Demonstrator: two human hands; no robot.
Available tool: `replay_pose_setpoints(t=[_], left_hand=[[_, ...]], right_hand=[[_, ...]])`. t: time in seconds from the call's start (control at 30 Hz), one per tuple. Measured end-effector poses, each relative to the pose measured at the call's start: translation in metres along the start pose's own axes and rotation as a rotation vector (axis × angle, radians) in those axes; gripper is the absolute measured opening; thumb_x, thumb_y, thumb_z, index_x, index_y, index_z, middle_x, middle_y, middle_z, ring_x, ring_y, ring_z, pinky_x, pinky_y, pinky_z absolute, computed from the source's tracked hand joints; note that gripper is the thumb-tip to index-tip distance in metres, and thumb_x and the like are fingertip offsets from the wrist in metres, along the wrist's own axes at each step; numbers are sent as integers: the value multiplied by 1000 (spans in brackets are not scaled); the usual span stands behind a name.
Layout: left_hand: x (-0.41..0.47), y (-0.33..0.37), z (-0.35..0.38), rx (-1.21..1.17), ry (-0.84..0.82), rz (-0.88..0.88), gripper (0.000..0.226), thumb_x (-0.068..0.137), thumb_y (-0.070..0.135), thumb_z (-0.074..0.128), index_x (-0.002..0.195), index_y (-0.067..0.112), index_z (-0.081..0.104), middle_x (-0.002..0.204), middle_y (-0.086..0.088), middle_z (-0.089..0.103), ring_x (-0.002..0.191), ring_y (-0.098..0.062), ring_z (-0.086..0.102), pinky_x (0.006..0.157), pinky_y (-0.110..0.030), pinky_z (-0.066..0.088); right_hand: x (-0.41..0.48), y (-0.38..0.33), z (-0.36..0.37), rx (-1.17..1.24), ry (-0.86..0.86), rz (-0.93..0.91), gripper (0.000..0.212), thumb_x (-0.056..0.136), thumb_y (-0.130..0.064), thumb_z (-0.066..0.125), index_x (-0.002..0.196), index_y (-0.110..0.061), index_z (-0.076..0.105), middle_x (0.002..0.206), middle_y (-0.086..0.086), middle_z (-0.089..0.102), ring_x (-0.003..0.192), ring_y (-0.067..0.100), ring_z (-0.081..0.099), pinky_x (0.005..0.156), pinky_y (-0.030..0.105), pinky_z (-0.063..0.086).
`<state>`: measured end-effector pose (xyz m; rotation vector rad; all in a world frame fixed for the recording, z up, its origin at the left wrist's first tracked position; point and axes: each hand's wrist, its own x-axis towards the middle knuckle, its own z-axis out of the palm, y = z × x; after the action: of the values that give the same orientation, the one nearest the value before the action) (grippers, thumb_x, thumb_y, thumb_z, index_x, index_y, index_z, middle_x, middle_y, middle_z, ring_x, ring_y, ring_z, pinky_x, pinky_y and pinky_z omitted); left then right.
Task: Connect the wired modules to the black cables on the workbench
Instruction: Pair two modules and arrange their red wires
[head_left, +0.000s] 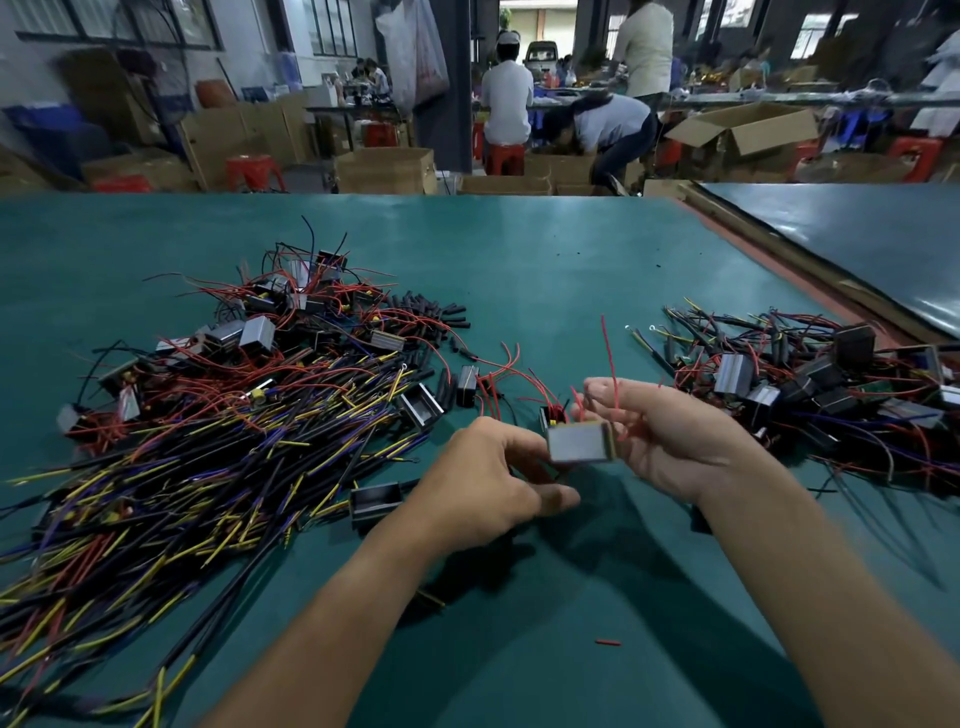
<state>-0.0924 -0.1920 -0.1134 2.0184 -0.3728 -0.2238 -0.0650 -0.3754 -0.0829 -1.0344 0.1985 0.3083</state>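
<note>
A: Position of module (579, 441)?
B: Held up over green workbench (519, 249), front centre, grey face toward camera, between the two hands.
A: State of right hand (670, 441)?
B: Pinching a red wire (609, 353) between thumb and forefinger, wire standing up above the fingers. Palm just behind module.
A: And of left hand (488, 483)?
B: Curled, fingertips at module's left edge, thumb out below. Gripping or only touching: cannot tell, fingertips hidden.
A: Rest of bench?
B: To the left, heap of black cables (171, 483) with yellow and purple ends. Behind it, tangle of modules (291, 322) with red leads, and black sleeves (431, 317). To the right, second pile (805, 384) of wired modules. Near front edge, a red scrap (608, 643).
</note>
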Motion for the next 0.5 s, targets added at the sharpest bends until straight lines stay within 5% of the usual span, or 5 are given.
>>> replay_pose_setpoints(t=[0.1,0.2,0.37,0.5], left_hand=[[-3,5,1,-169,-93,-74,15,76,14,82,86,11,72,62,7,66,53,-7,55,52,-19,43],[-4,8,0,-292,-141,-87,14,79,1,76,88,12,73,70,-3,69,58,-11,58,62,-25,47],[-8,13,-6,-485,-203,-102,27,84,-1,69,110,-3,65,90,-12,70,64,-12,63,65,-24,52],[-10,22,-22,-690,-266,-166,43,81,16,67,121,4,58,103,-15,72,74,-20,68,69,-29,55]], right_hand=[[5,4,2,171,4,-16,10,88,8,55,97,5,58,80,20,68,66,21,72,57,21,59],[4,6,1,123,-68,-112,32,71,2,65,101,3,57,88,21,66,84,30,71,80,31,60],[-6,9,4,-499,-129,-270,22,80,-8,72,101,-9,65,106,12,72,98,21,67,95,30,54],[-10,5,4,-752,-135,-389,18,87,0,66,99,-14,66,98,6,76,92,15,69,89,28,52]])
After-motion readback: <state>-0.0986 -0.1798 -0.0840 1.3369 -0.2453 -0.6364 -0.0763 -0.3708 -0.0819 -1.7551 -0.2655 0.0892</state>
